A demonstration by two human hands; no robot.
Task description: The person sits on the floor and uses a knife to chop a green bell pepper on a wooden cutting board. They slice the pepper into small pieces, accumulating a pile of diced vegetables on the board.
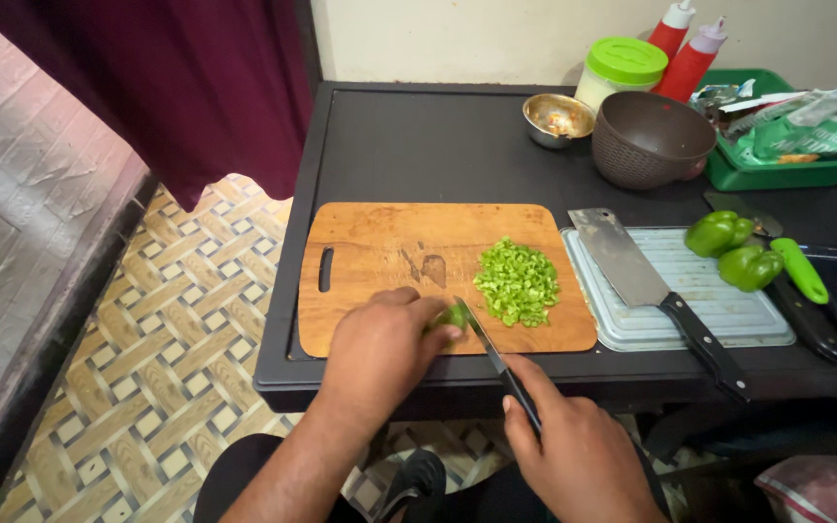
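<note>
The left hand (380,344) rests on the near edge of the wooden cutting board (380,252), its fingers (438,324) curled down and clenched over a small green pepper piece (453,315) that shows just past the fingertips. The right hand (578,450) hangs off the near side of the black counter (438,145), fingers wrapped tight around the dark handle of a slim knife (491,353); the blade runs up and away from that hand and its tip meets the board right beside the left fingertips, touching or almost touching the pepper piece. Just beyond the left fingertips and the knife tip, toward the far right of the board, lies a loose heap of chopped green pepper (517,281), close to the blade but apart from it. To the right of both hands, past the board's edge, a pale ribbed tray (719,291) carries a broad cleaver (632,266) with a black handle that points back toward the person. Farther right of the fingers sit two whole green peppers (733,250), and beside them a green-handled tool (798,269). Well beyond the hands, at the back of the counter, stand a small steel bowl (558,118), a brown colander (651,138), a white jar with a green lid (622,68), two red squeeze bottles (682,48) and a green bin (787,160) holding packets.
</note>
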